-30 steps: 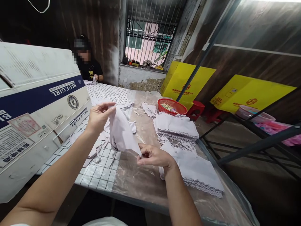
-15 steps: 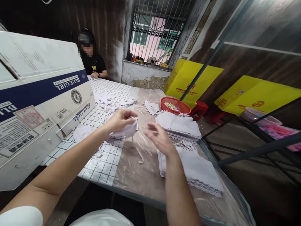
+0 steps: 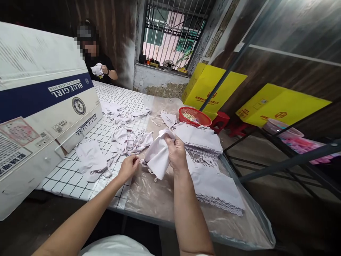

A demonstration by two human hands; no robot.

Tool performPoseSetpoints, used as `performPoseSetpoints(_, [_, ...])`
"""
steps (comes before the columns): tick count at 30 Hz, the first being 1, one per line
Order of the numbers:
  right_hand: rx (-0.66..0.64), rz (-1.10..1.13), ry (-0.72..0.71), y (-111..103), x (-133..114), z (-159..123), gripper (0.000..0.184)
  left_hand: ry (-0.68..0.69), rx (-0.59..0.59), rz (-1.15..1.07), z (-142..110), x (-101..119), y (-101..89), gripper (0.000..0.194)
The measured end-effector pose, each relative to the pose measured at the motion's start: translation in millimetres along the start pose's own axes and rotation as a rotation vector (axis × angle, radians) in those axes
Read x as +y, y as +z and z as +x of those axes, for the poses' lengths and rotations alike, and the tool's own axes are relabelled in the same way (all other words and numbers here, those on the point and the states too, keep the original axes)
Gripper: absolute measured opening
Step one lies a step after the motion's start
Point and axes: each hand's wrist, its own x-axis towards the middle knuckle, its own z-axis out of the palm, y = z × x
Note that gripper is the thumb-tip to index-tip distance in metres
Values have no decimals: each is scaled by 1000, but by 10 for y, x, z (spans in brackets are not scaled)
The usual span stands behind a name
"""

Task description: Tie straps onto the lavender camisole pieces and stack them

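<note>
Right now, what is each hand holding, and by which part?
Right hand: a pale cloth, by its upper right edge. Left hand: cannot tell whether it pinches anything.

Above a plastic-covered tabletop (image 3: 149, 208), a bare right-hand grip (image 3: 176, 151) holds a pale cloth (image 3: 159, 156); the left-hand grip (image 3: 129, 168) is at its edge. Stacked cloths (image 3: 217, 185) lie to the right.

I watch from far off through one camera on the person's head. It faces forward and tips down, looking over the surface (image 3: 149, 204) from its near side. The left grip (image 3: 129, 166) and right grip (image 3: 177, 151) are close, near the middle of my view. The white box (image 3: 39, 124) is close too, on my left. The window (image 3: 165, 39) and yellow boxes (image 3: 223, 85) are farther back, up high.
</note>
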Motion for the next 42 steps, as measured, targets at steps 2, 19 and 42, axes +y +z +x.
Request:
performPoseSetpoints(2, [58, 24, 16, 8, -2, -4, 41, -26, -38, -112, -71, 59, 24, 26])
performPoseSetpoints(19, [159, -63, 17, -366, 131, -224, 37, -383, -152, -870, 22, 279, 274, 39])
performPoseSetpoints(42, [-525, -174, 100, -213, 653, -75, 43, 331, -135, -83, 164, 227, -57, 61])
